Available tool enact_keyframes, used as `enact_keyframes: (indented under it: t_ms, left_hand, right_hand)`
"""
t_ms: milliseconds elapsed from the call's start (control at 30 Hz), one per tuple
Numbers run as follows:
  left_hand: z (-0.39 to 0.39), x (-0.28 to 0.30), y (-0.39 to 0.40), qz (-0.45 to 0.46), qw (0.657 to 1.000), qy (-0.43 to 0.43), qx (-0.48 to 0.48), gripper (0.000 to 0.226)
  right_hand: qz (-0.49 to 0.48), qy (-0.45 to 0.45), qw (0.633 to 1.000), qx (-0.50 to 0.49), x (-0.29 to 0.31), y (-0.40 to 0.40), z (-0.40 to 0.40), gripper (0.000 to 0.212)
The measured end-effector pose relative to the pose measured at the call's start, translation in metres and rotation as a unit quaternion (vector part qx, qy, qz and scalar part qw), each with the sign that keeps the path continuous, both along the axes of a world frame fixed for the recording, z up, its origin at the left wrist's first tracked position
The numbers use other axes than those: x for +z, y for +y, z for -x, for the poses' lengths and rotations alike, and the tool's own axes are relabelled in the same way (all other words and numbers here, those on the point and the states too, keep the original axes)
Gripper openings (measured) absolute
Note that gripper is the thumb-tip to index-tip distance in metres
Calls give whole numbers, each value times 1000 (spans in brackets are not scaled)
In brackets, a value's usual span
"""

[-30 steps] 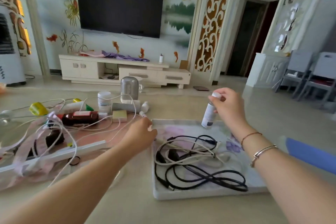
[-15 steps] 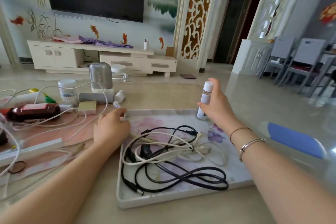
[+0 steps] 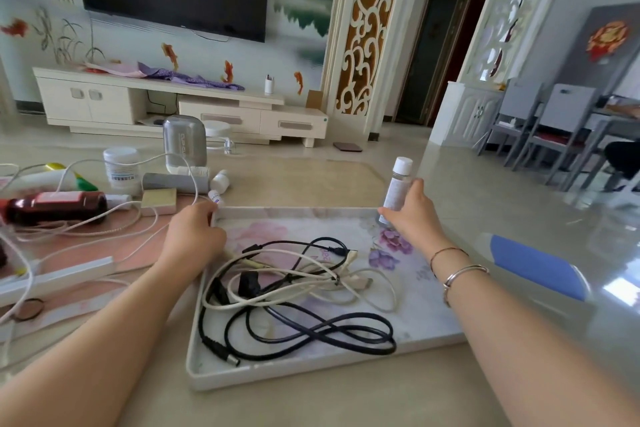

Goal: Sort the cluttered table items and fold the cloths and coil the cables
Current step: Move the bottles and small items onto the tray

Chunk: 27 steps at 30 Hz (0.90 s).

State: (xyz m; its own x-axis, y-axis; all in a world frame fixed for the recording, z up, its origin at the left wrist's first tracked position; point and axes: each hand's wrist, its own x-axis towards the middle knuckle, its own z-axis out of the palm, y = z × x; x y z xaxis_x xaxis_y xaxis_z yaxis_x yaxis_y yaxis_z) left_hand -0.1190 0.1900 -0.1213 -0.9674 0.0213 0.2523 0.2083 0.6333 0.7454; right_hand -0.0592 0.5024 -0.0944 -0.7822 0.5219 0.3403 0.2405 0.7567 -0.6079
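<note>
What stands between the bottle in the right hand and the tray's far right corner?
Nothing visible. The right hand holds the clear bottle upright at the tray corner; the tangled cables lie nearer the camera.

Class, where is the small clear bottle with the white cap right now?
The bottle stands upright at the tray's far right corner, held by the right hand.

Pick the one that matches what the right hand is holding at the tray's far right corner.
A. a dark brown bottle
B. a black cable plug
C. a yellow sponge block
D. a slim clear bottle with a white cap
D: the right hand grips a slim clear bottle with a white cap, upright at the far right corner of the tray.
</note>
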Motion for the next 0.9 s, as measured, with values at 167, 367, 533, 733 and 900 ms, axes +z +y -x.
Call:
enact_keyframes:
  t_ms: [167, 367, 533, 733, 900]
  left_hand:
    - [-4, -1, -2, 14, 1000, 4, 1, 51]
    - [-4, 3, -13, 46, 999, -1, 12, 57]
    - [-6, 7, -26, 53, 998, -24, 38, 61]
    - [-8, 11, -32, 40, 998, -41, 27, 59]
    - [-8, 25, -39, -3, 997, -77, 3, 30]
  right_hand:
    - [-91, -54, 993, -59, -6, -3, 0, 49]
    - [-144, -78, 983, -87, -8, -8, -1, 49]
    - [-180, -89, 975, -98, -8, -17, -1, 50]
    - [-206, -110, 966, -110, -6, -27, -7, 53]
    - [-277, -193, 940, -54, 7, -63, -17, 41]
